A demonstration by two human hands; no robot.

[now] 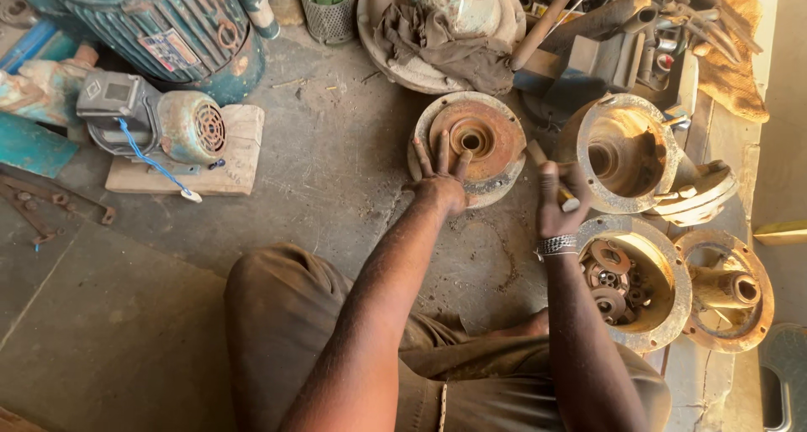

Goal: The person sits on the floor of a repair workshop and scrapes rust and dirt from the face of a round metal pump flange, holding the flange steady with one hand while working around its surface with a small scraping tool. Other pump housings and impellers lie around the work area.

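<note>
Two bare forearms reached up from the bottom of the frame, over knees in brown trousers point(286, 314), above a grimy concrete floor point(336, 171). The left hand point(441, 180) lay just above centre with its fingers spread flat, pressing on the near rim of a rusty round end cover point(496, 138) that sat on the floor. The right hand point(559, 201), a beaded bracelet point(556, 245) on its wrist, was closed around a wooden-handled tool point(546, 171); its handle poked up and left toward the cover's edge, and its working end could not be made out.

Just right of that wrist, at centre right, stood a rusted housing point(672, 272) with small gears and bearings point(609, 285) lying inside, and beside it, nearer the right edge, a flanged part point(727, 289). Above these sat a larger hollow casing point(622, 150).

At the left of the frame a small grey-green motor point(160, 125) with a blue wire rested on a wooden block point(239, 159). Farther off, in the upper left, lay a big green ribbed motor point(160, 24). At top centre a dirty rag point(445, 45) draped over a round plate, and the upper right held a heap of pipes and tools point(639, 28).
</note>
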